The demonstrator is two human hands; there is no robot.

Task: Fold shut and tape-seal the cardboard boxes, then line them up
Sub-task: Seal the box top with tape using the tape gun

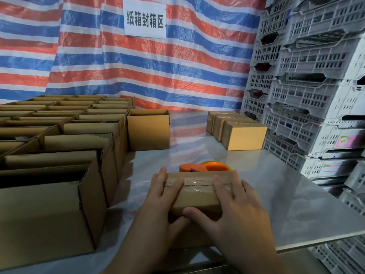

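Head view: a small cardboard box (195,196) is seen near the front edge of the desk (276,184), its top flaps folded shut and a strip of clear tape (192,183) laid along the seam. The left hand (158,204) and the right hand (235,212) are laid on it, one at each end. The grip of each is apart, with fingers straight and flat on the top and thumbs set against the near face. Just behind the box, an orange tape dispenser (205,167) is partly hidden. On the left, open boxes (59,135) are packed in rows. At the far right, sealed boxes (243,135) are lined up touching one another, beside stacked grey crates (316,95). A striped tarp (138,72) bearing a white sign (144,18) is hung behind.
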